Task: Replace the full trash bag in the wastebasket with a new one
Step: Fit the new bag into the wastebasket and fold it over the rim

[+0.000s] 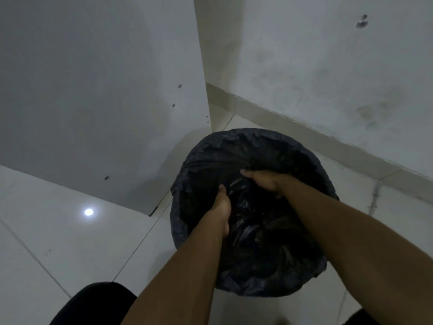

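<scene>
A round wastebasket stands on the floor, lined with a black trash bag (234,146) whose edge is folded over the rim and hides the basket itself. Both my hands reach down inside the bag. My left hand (221,208) lies against the bag's inner left wall, thumb up, its fingers hidden in the dark plastic. My right hand (264,181) is at the inner far side, with its fingers down in the crumpled plastic. I cannot make out whether either hand grips the bag.
A white cabinet panel (105,90) stands close to the left of the basket. A white wall (328,66) with a tiled skirting runs behind it. The floor (58,242) is glossy white tile. My dark-clothed knee (93,303) shows at the bottom left.
</scene>
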